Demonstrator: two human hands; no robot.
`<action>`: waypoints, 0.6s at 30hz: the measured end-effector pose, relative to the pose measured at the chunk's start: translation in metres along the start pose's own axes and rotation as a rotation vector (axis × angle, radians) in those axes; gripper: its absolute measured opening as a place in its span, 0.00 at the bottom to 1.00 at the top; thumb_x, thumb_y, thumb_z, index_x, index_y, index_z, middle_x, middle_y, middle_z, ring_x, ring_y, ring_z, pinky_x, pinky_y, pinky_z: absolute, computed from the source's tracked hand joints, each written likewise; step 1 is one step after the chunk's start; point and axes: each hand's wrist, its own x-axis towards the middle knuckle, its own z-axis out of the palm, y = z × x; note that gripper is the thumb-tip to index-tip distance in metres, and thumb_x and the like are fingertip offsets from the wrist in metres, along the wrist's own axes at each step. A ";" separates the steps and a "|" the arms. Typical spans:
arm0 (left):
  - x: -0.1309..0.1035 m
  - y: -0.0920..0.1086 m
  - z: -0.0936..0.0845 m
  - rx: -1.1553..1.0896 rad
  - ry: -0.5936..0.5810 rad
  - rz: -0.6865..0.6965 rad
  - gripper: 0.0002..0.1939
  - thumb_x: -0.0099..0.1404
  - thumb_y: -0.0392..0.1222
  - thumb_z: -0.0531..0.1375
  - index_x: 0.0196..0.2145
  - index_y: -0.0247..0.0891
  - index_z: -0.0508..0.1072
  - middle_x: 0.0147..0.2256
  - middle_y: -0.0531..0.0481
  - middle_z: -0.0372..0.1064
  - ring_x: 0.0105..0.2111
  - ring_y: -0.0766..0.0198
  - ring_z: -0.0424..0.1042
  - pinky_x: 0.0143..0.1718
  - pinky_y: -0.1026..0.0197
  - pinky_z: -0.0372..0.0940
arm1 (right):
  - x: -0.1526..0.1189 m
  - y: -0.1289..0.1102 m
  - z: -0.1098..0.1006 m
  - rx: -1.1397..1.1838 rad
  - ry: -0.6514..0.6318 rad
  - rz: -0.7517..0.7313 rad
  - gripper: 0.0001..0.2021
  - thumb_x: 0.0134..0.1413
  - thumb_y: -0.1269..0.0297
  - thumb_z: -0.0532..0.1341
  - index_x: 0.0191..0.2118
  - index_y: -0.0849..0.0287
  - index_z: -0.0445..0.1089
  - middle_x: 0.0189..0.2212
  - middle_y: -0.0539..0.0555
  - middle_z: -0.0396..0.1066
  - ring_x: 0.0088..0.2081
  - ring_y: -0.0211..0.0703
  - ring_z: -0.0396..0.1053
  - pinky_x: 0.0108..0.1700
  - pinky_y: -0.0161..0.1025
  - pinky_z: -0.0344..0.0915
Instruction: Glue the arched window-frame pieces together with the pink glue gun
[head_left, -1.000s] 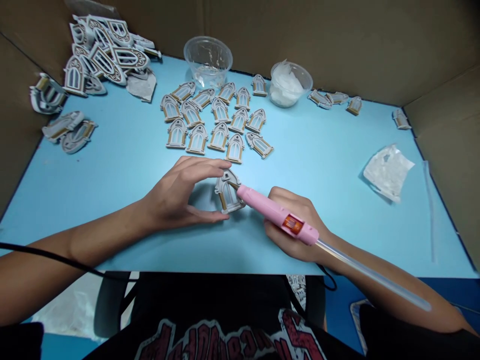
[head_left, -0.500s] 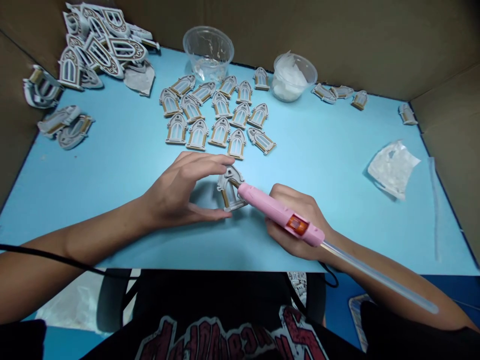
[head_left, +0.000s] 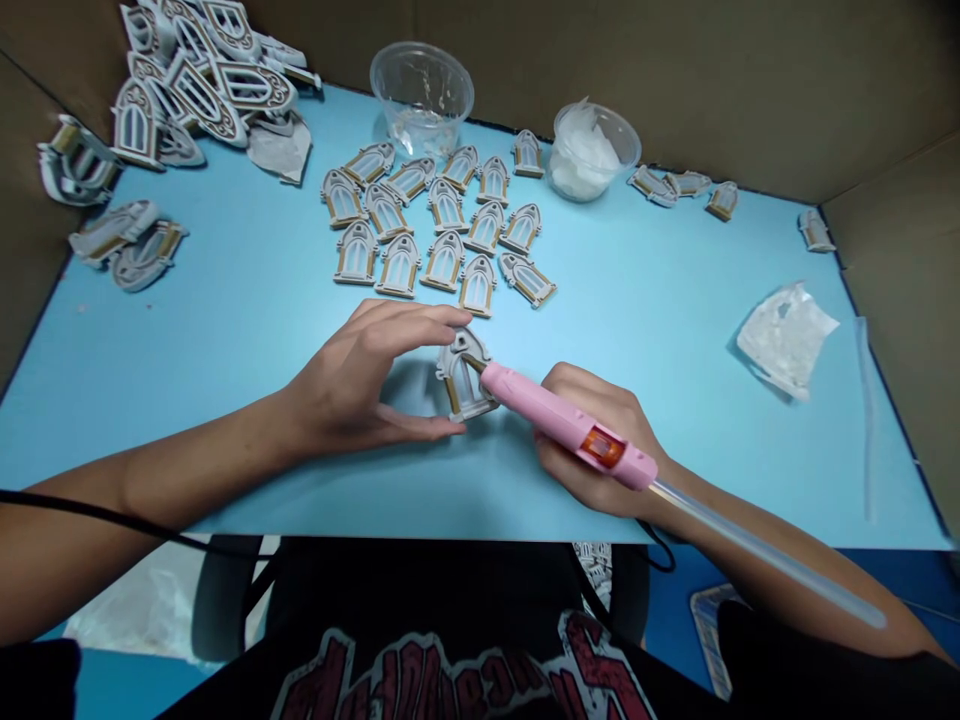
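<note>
My left hand [head_left: 367,375] pinches a small arched window piece [head_left: 466,392], thumb at its base and a finger at its peak. The piece is grey-white with gold side strips. Wrapped in my right hand [head_left: 600,440] is a pink hot glue gun [head_left: 551,405], a clear glue stick [head_left: 772,555] sticking out of its back end. The gun's metal nozzle points at the upper part of the window piece; whether it touches cannot be made out. Beyond my left hand, several similar small window pieces [head_left: 400,264] lie in loose rows.
Larger arched frames [head_left: 199,100] are heaped at the back left. Two clear plastic tubs [head_left: 422,85] stand at the back, one with white material [head_left: 585,155]. A crumpled plastic piece [head_left: 786,340] and another glue stick [head_left: 866,420] lie at right. Cardboard walls [head_left: 712,90] enclose the table.
The glue gun has shifted slightly to the right, so more of its nozzle shows over the window piece. My left hand keeps its grip. The whole view has shifted a little.
</note>
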 end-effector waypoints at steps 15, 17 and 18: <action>-0.007 -0.003 -0.001 0.013 0.021 -0.027 0.40 0.60 0.56 0.76 0.63 0.49 0.63 0.57 0.40 0.77 0.57 0.47 0.78 0.57 0.44 0.73 | 0.001 -0.002 -0.009 0.039 -0.009 0.000 0.06 0.58 0.71 0.61 0.36 0.53 0.63 0.31 0.49 0.68 0.31 0.40 0.68 0.31 0.40 0.65; -0.013 -0.008 -0.003 0.003 0.007 -0.072 0.40 0.59 0.57 0.76 0.62 0.50 0.64 0.58 0.42 0.77 0.57 0.46 0.78 0.58 0.44 0.72 | 0.002 -0.004 -0.017 0.039 -0.013 0.029 0.07 0.57 0.73 0.60 0.37 0.52 0.65 0.31 0.50 0.70 0.31 0.41 0.69 0.31 0.41 0.66; -0.015 -0.010 -0.005 0.000 -0.005 -0.094 0.40 0.59 0.57 0.76 0.62 0.51 0.64 0.58 0.43 0.77 0.57 0.46 0.78 0.58 0.43 0.72 | 0.002 -0.005 -0.021 0.040 -0.003 0.049 0.08 0.56 0.74 0.60 0.37 0.52 0.66 0.32 0.51 0.71 0.32 0.42 0.70 0.31 0.42 0.67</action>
